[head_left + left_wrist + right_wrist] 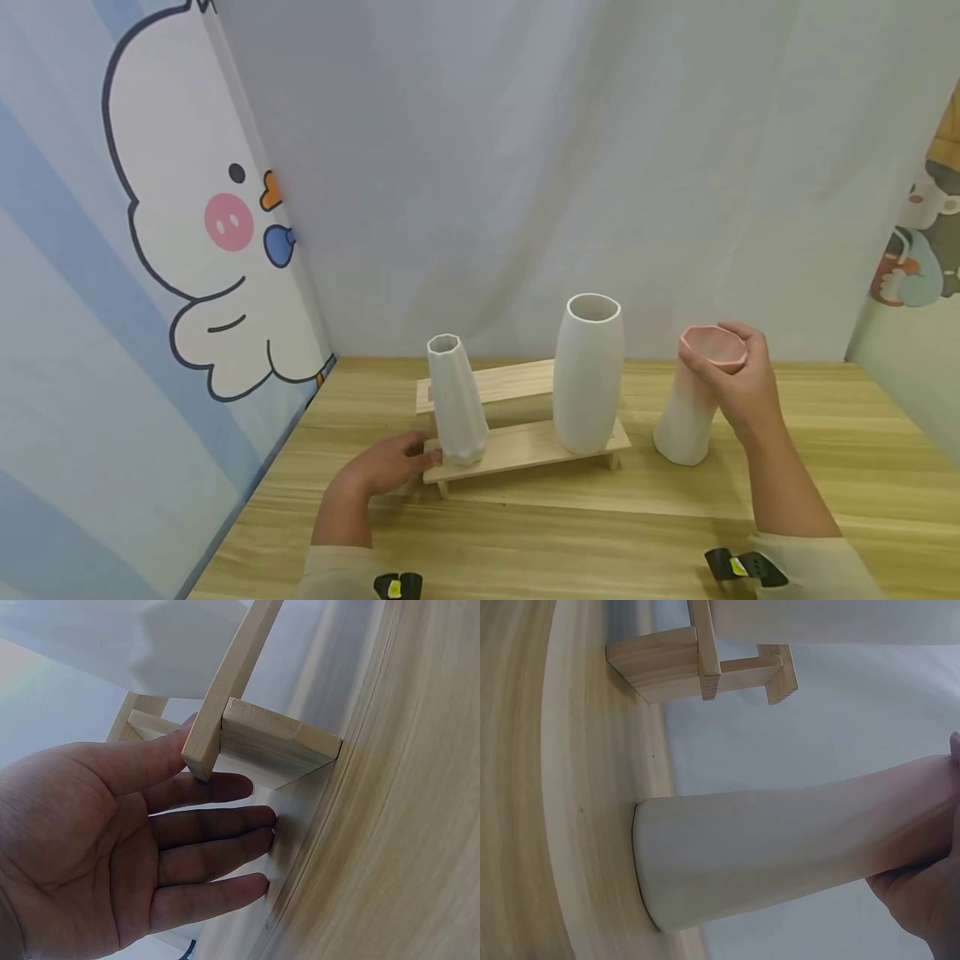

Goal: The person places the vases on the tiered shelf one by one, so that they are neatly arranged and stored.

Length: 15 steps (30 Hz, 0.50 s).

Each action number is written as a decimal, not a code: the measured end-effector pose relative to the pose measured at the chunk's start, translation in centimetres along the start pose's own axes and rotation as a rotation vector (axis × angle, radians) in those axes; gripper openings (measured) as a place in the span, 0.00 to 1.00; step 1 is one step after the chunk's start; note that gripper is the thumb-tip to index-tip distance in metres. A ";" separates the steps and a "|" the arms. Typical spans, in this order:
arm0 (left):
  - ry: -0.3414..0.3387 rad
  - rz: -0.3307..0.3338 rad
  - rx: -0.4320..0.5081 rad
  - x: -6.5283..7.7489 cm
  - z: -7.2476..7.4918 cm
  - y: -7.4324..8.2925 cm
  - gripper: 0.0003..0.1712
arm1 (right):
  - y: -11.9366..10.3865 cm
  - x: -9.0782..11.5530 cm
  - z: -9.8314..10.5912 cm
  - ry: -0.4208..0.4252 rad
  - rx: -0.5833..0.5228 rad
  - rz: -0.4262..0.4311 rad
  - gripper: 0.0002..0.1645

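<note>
My right hand point(752, 392) grips a pink-and-white vase point(688, 417) near its faceted pink rim, thumb at the near side and fingers round the far side. The vase leans slightly; its white base point(675, 862) is at the tabletop in the right wrist view. At the left end of a two-step wooden stand point(517, 447), my left hand point(381, 467) pinches the lower board between thumb and index finger, the other fingers extended below it point(214, 847). On that lower step stand a slim white faceted vase point(459, 408) and a taller, rounded white vase point(588, 383).
The stand's upper step point(517, 381) runs behind the two white vases. Beneath everything lies a wood-grain tabletop point(562, 550). A pale curtain point(450, 183) hangs along the back edge, and a cartoon-printed cloth point(172, 217) closes off the left side.
</note>
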<state>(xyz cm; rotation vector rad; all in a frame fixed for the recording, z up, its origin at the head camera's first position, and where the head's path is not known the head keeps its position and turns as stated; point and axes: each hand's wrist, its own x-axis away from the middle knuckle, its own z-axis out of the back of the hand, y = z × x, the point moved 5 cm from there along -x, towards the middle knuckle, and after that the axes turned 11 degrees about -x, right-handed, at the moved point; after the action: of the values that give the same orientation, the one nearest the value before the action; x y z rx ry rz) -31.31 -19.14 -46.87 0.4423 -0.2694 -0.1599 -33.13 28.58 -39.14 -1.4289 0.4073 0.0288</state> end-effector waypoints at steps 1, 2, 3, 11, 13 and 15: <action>0.000 0.002 0.000 0.0 0.0 0.0 0.29 | 0.0 0.0 0.0 0.001 -0.005 0.000 0.46; -0.001 0.004 0.002 0.1 0.0 -0.1 0.29 | 0.0 0.0 -0.1 0.001 -0.008 0.001 0.46; -0.001 0.004 0.003 0.1 0.0 -0.1 0.29 | 0.0 0.0 -0.1 0.004 -0.010 0.003 0.45; 0.001 -0.004 0.008 -0.1 -0.1 -0.1 0.28 | 0.1 0.1 -0.2 0.041 -0.020 0.010 0.43; 0.002 -0.005 0.011 -0.1 -0.1 -0.2 0.29 | 0.2 0.0 -0.2 0.046 -0.020 0.013 0.43; 0.001 -0.005 0.014 -0.2 -0.1 -0.2 0.29 | 0.4 -0.1 -0.2 0.050 -0.016 0.017 0.42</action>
<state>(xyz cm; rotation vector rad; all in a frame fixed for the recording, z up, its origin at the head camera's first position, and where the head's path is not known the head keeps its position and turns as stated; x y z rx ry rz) -31.46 -19.22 -47.08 0.4567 -0.2681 -0.1627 -33.35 28.45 -39.49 -1.4439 0.4610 0.0104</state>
